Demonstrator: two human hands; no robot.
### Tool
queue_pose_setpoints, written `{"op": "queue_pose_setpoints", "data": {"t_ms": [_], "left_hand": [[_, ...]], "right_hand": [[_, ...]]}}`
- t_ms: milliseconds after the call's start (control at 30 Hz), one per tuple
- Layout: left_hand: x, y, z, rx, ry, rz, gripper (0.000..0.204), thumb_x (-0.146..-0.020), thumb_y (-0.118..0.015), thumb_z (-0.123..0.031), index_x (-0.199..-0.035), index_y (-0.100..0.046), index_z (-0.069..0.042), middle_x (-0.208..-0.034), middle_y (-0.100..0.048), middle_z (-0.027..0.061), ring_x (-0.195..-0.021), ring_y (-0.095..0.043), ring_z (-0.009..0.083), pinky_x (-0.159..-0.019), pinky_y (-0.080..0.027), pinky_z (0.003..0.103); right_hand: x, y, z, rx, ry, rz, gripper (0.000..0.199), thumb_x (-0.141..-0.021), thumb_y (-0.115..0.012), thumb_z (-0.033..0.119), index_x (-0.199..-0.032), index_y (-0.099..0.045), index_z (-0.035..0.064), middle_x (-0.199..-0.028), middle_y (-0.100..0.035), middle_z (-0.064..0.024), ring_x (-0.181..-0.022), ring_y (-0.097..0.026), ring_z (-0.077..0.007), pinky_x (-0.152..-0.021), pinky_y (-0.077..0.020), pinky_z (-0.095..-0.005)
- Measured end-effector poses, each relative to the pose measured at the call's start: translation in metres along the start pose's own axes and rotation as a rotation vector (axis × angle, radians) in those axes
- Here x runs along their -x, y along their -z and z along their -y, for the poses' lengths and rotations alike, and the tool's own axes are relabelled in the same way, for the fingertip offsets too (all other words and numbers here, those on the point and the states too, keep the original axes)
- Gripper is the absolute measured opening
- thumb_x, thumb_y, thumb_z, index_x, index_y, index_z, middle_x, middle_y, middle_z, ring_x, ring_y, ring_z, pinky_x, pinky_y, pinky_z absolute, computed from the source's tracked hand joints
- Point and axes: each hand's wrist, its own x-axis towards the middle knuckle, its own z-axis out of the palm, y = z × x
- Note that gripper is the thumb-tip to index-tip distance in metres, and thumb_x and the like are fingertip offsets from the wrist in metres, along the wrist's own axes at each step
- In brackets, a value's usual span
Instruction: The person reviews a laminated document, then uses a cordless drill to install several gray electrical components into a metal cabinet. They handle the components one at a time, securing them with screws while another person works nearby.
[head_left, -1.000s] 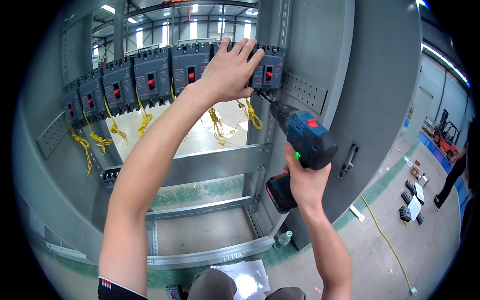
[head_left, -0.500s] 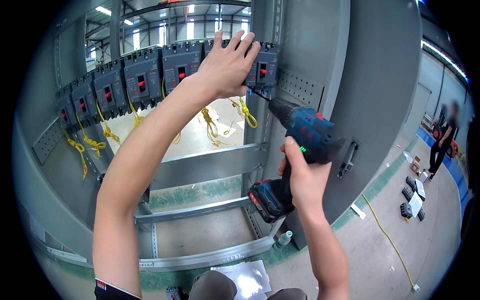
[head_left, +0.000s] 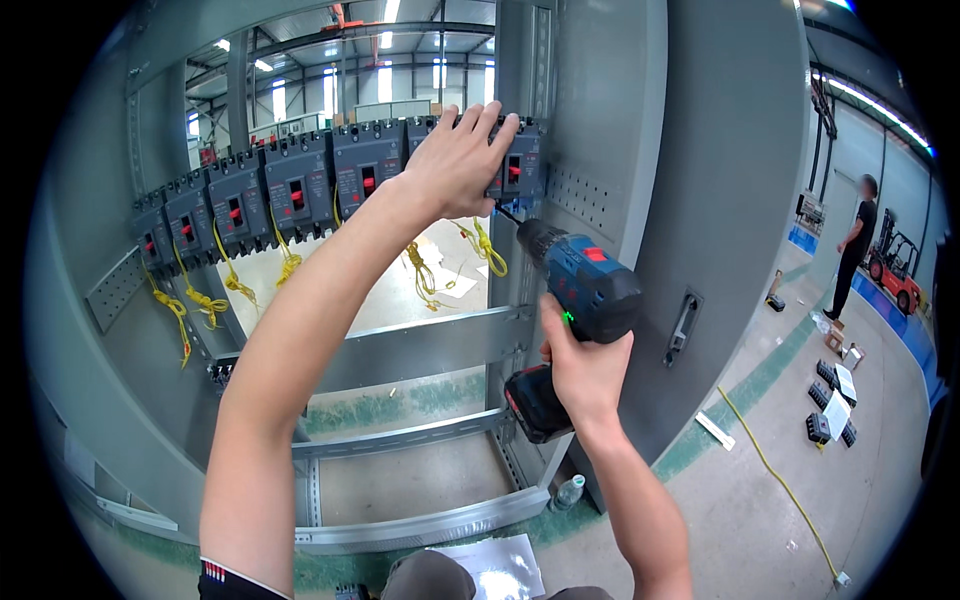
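My right hand (head_left: 585,365) is wrapped round the grip of a blue and black cordless drill (head_left: 580,270), with a green light glowing on it. The drill's long thin bit points up and left to the lower edge of the rightmost circuit breaker (head_left: 525,165); what its tip touches is hidden. My left hand (head_left: 455,165) lies spread over the breakers at that end, fingertips reaching their top edge and thumb beside the bit. Several grey circuit breakers (head_left: 295,185) with red toggles stand in a row to the left, yellow wire bundles (head_left: 422,270) hanging below them.
The row sits in a grey metal cabinet frame with crossbars (head_left: 430,345); its side panel (head_left: 725,200) rises at right. A plastic bottle (head_left: 568,492) stands by the base. Farther right are a yellow cable (head_left: 765,455), loose breakers (head_left: 820,428), a person (head_left: 858,240) and a red forklift (head_left: 893,265).
My view has turned a little, so the breakers appear lower and the cabinet side farther left. The drill has swung slightly, its bit still at the breaker's lower edge. My left hand stays on the breakers.
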Motion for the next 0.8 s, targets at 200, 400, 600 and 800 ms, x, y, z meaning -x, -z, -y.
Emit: {"op": "queue_pose_setpoints", "data": {"t_ms": [200, 400, 600, 800], "left_hand": [[-0.005, 0.002, 0.003, 0.042, -0.023, 0.016, 0.102, -0.059, -0.084, -0.032, -0.143, -0.035, 0.0, -0.133, -0.042, 0.0213, -0.127, -0.041, 0.0358, -0.108, -0.033, 0.047], [-0.004, -0.001, 0.003, 0.06, -0.036, -0.004, 0.102, -0.058, -0.083, -0.032, -0.142, -0.036, -0.001, -0.132, -0.042, 0.0229, -0.125, -0.042, 0.0376, -0.108, -0.032, 0.048], [-0.004, 0.003, 0.002, 0.039, -0.045, -0.002, 0.099, -0.06, -0.083, -0.033, -0.141, -0.038, 0.0, -0.132, -0.044, 0.0242, -0.126, -0.043, 0.0377, -0.107, -0.033, 0.052], [-0.002, -0.003, 0.004, 0.059, -0.042, -0.029, 0.101, -0.056, -0.083, -0.03, -0.141, -0.037, 0.0, -0.133, -0.043, 0.0236, -0.126, -0.042, 0.0385, -0.108, -0.033, 0.049]], "right_hand": [[0.001, 0.0, -0.012, 0.06, 0.09, -0.022, 0.02, -0.084, -0.073, 0.011, -0.099, -0.068, -0.0024, -0.072, -0.066, -0.004, -0.067, -0.056, -0.0072, -0.065, -0.0491, -0.0277], [0.003, 0.002, -0.01, 0.074, 0.067, -0.015, 0.02, -0.085, -0.072, 0.013, -0.097, -0.068, -0.0022, -0.069, -0.065, -0.0046, -0.066, -0.055, -0.0069, -0.064, -0.049, -0.0282], [0.001, 0.002, -0.002, 0.126, 0.14, 0.016, 0.019, -0.084, -0.072, 0.013, -0.094, -0.068, -0.0027, -0.067, -0.064, -0.006, -0.065, -0.056, -0.0075, -0.062, -0.0491, -0.0292], [-0.002, 0.001, -0.003, 0.138, 0.208, -0.005, 0.015, -0.086, -0.071, 0.012, -0.094, -0.066, -0.0004, -0.066, -0.06, 0.0002, -0.059, -0.052, -0.0053, -0.055, -0.0439, -0.0257]]}}
